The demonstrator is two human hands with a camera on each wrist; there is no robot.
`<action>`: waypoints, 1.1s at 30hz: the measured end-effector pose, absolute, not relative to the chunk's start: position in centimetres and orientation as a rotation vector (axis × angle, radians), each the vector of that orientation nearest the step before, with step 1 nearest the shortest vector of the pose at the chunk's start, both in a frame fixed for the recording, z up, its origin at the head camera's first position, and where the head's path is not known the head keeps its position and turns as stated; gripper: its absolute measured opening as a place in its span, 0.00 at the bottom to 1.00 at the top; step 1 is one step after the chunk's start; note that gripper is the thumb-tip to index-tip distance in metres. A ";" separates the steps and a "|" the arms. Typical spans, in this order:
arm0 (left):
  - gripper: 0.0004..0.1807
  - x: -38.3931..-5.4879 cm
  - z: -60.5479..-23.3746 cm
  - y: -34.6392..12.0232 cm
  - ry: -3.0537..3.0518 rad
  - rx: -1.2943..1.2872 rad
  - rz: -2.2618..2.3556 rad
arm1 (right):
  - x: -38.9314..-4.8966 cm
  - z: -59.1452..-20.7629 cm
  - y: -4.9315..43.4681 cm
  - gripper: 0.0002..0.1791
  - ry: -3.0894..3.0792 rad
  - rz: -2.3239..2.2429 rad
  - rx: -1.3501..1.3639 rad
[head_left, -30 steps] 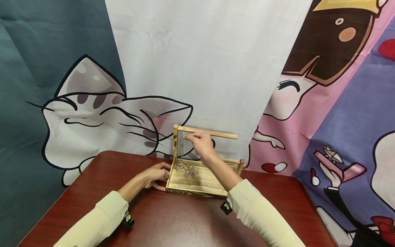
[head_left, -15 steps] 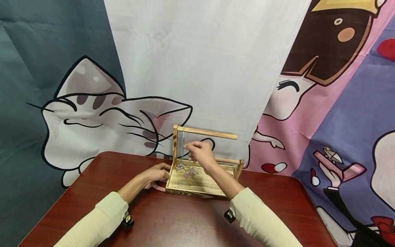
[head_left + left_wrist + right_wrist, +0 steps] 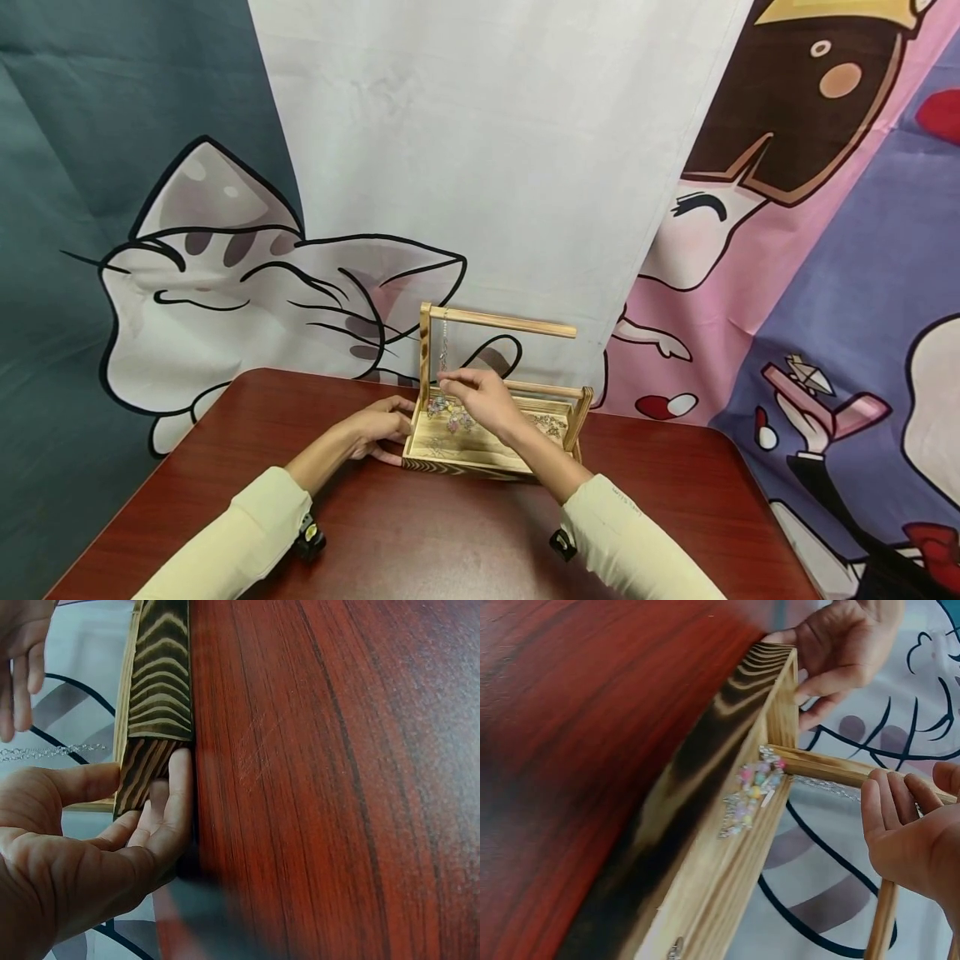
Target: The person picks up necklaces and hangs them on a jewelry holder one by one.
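Pale wood with dark wavy grain for the display tray [image 3: 480, 471], set near the far edge of a red-brown tabletop [image 3: 420, 533], just before a cartoon-printed cloth [image 3: 487, 167]. Above the tray, a crossbar [image 3: 517, 324] on a left-hand post [image 3: 425, 354]; hanging near that end, a silver chain [image 3: 444, 333]. At the chain's lower part, fingertips of the right hand [image 3: 485, 397] drawn together, with the outer fingers fairly straight; impossible to tell whether pinching the links. Around the tray's left front corner, bent fingers of the left hand [image 3: 378, 427], gripping it. Inside at the left, just below the right hand, pastel beaded jewellery [image 3: 754, 792]; toward the right, a small metal-coloured heap [image 3: 551, 427]. Slanting over the near right side, the right forearm [image 3: 551, 458], hiding part of the tray floor. Behind, a lower rail [image 3: 555, 390], partly covered by the right hand.
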State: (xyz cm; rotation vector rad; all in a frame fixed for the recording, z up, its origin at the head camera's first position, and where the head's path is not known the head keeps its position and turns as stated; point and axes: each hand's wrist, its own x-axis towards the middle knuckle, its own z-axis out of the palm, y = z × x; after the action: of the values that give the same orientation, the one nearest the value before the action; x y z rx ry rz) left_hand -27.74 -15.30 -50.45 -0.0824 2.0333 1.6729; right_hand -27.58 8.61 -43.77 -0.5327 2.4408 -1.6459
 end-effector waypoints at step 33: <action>0.33 -27.5 -50.4 -15.2 2.048 -0.068 1.668 | -28.6 -51.0 10.1 0.35 2.696 -0.530 -0.857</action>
State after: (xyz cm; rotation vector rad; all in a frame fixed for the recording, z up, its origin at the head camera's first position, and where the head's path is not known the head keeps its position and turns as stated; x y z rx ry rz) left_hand -27.50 -15.22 -50.43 -0.0677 2.0482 1.6680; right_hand -28.59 10.09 -50.95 -0.8566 2.6958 -0.5303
